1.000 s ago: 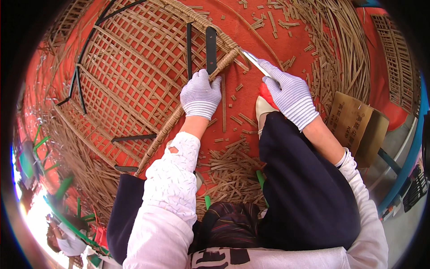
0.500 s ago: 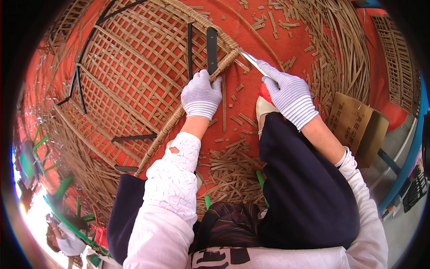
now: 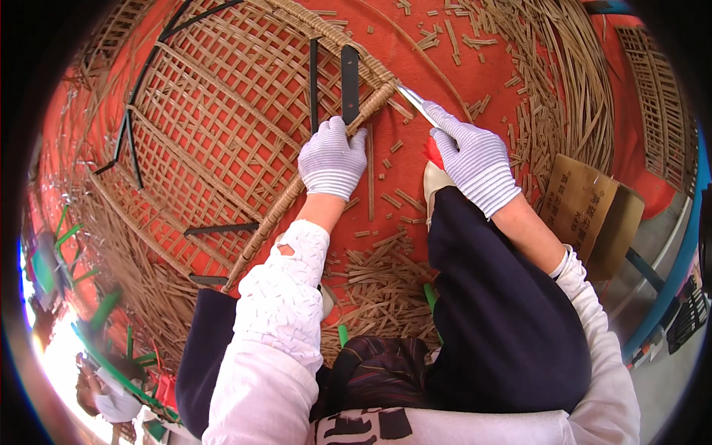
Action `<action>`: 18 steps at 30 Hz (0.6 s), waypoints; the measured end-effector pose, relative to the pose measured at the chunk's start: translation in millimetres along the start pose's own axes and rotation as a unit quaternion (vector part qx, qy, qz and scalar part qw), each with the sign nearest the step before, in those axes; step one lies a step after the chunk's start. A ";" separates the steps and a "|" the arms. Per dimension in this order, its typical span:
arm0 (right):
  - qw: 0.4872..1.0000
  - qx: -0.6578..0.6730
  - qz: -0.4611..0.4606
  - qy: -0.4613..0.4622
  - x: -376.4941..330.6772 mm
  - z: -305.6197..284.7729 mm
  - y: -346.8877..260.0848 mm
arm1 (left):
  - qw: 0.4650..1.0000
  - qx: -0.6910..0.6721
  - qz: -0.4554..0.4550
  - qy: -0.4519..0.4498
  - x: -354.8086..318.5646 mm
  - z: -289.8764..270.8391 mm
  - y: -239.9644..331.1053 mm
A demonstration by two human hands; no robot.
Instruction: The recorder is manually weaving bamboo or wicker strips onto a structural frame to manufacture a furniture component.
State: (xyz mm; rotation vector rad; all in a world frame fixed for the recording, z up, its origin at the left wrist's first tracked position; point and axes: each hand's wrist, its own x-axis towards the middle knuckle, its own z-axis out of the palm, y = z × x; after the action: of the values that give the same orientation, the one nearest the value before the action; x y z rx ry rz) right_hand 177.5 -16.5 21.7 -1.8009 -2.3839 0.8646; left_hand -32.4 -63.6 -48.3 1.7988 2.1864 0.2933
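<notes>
A large woven rattan-like panel [image 3: 222,96] with a black metal frame leans across the left and middle of the view. My left hand [image 3: 332,158], in a striped grey-white glove, is closed around its wrapped edge, just below a flat black bracket [image 3: 350,85]. In my gloved right hand [image 3: 471,156] is a pair of scissors [image 3: 417,102] with silver blades and a red handle. The blade tips touch or nearly touch the panel's wrapped corner [image 3: 384,87]. Most of the handle is hidden by my fingers.
Short strip offcuts [image 3: 386,285] lie in a heap between my legs on the red floor covering [image 3: 393,44]. Long loose strips [image 3: 586,81] are piled at the far right, near another woven panel [image 3: 653,104]. A cardboard box [image 3: 586,200] stands right of my forearm.
My right hand has shifted slightly left with the scissors, and more of the red handle shows. My left hand stays on the panel's edge, nearly unmoved.
</notes>
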 end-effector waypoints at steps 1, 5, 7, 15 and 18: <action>1.000 0.004 -0.004 0.009 0.1 0.6 0.3 | 1.000 -0.001 -0.001 -0.002 0.0 0.1 0.0; 1.000 -0.017 -0.009 0.014 -0.6 3.5 3.3 | 1.000 0.002 0.002 -0.005 0.0 0.3 0.0; 1.000 -0.008 -0.013 0.018 -0.8 4.9 4.7 | 1.000 0.003 0.002 -0.001 0.0 0.4 0.1; 0.997 -0.003 -0.052 0.050 6.6 6.6 2.4 | 1.000 0.003 0.001 -0.003 0.3 -0.3 1.3; 0.999 -0.023 -0.021 0.024 5.9 6.4 0.8 | 1.000 0.005 -0.007 -0.004 1.2 -0.2 1.4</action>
State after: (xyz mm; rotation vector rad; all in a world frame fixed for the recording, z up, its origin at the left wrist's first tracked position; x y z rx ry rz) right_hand 174.0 -13.8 14.2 -1.7583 -2.4233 0.7595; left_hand -31.4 -62.2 -47.7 1.7861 2.1975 0.2716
